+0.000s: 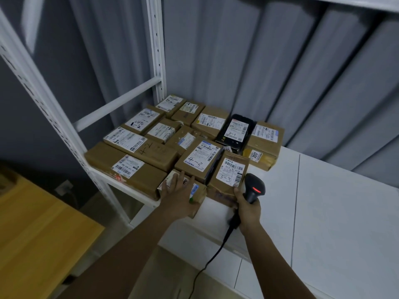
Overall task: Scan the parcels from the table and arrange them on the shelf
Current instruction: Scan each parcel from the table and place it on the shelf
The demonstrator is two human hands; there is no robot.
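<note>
You are facing a white shelf [323,201] that is filling the right and centre of the frame, its metal posts [155,46] rising through the upper left. A wooden table [38,229] is sitting at the lower left. In the centre of the frame, a cluster of brown parcels [151,152] is lying packed side by side on the shelf, each wearing a white label, with one black parcel [236,131] lying among them toward the upper right of the group. You are resting your left hand [178,188] flat on a small parcel [194,190] at the front edge of the cluster, fingers straight and spread, pressing rather than gripping. Just right of it, the parcel marked 3-3 [230,175] is lying tilted against its neighbour. Your right hand [248,209] is curling its fingers round the handle of a black scanner [254,187], which is glowing red at its head beside that parcel. Its cable [207,264] is trailing toward the bottom of the frame.
</note>
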